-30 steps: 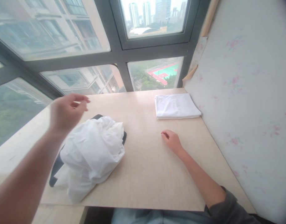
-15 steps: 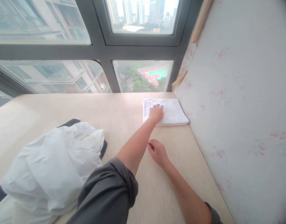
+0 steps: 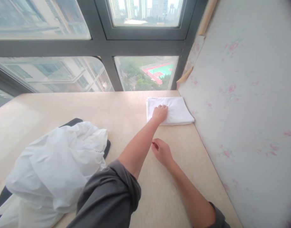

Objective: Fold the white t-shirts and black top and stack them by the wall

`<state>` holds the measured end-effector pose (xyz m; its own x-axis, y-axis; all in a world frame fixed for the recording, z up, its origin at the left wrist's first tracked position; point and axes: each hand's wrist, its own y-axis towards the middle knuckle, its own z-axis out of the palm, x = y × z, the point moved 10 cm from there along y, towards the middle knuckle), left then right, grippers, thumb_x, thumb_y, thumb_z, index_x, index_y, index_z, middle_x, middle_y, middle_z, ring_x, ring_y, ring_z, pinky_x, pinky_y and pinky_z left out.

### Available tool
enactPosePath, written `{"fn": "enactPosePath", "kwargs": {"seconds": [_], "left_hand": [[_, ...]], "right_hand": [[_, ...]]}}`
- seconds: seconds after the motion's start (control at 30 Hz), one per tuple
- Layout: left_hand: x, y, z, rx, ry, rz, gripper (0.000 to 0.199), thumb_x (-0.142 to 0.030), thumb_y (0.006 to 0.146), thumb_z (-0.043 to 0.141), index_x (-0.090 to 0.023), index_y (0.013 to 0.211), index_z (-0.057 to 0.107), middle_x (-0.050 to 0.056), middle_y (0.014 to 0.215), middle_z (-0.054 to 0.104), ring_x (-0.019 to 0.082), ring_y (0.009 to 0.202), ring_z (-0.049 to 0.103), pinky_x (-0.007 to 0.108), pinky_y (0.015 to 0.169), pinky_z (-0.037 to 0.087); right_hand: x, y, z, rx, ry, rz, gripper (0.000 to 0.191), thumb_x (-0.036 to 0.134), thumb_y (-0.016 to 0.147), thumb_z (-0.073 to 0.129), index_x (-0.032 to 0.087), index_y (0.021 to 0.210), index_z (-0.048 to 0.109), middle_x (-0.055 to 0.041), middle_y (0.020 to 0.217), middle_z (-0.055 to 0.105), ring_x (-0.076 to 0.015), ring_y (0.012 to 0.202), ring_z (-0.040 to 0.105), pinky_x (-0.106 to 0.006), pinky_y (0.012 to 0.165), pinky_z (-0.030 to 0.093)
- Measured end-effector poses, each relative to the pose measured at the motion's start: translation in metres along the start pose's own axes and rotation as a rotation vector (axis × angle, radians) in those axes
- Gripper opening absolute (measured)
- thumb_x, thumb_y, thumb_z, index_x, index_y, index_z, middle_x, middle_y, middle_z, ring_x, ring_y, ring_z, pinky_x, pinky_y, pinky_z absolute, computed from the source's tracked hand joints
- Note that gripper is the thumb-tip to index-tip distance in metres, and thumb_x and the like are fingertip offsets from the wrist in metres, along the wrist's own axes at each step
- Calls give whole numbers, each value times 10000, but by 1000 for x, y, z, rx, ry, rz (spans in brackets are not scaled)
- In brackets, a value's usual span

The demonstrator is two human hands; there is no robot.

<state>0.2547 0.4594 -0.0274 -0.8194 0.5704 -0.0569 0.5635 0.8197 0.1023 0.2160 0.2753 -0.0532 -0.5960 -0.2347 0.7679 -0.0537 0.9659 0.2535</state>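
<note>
A folded white cloth (image 3: 180, 112) lies flat near the window, its right corner close to the papered wall. On its left part rests my left hand (image 3: 160, 114), arm stretched forward, fingers bent into the top layer with small creases around them. The fingertips are hidden. My right hand (image 3: 163, 152) is curled in a loose fist beside my left forearm, just above the wooden surface (image 3: 159, 196); I see nothing in it.
A crumpled heap of white fabric (image 3: 57, 164) lies at the left, over something dark that shows at its edges. The floral wall (image 3: 250, 120) bounds the right side. Grey-framed windows (image 3: 145, 49) stand along the back.
My left fingers look more curled on the cloth than before. The whole view has tilted slightly, shifting the scene a little upward. My right hand stays loosely closed in the same place.
</note>
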Motion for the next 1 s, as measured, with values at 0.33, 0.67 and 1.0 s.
{"fn": "enactPosePath", "kwargs": {"seconds": [0.33,0.67,1.0], "left_hand": [[-9,13,10,32,12,-54,269,-343,938,606,-152,1126,629,86,1202,618,232,1123,588,445,931,520],[-18,14,7,33,11,-21,243,-339,930,619,-138,1065,639,80,1129,638,214,1062,606,418,903,524],[19,20,-28,-17,-84,-115,267,-147,1004,331,-141,1188,525,126,1016,662,212,961,607,330,806,455]], "right_hand": [[0,-1,0,-9,-87,12,154,134,830,441,212,706,489,-5,665,534,-141,598,478,-258,569,300],[-3,-1,1,-4,-81,10,139,140,808,438,214,691,452,-3,654,506,-139,582,457,-257,555,285],[0,0,2,20,-3,-3,169,186,907,464,209,871,628,-16,773,638,-149,686,556,-266,660,392]]}}
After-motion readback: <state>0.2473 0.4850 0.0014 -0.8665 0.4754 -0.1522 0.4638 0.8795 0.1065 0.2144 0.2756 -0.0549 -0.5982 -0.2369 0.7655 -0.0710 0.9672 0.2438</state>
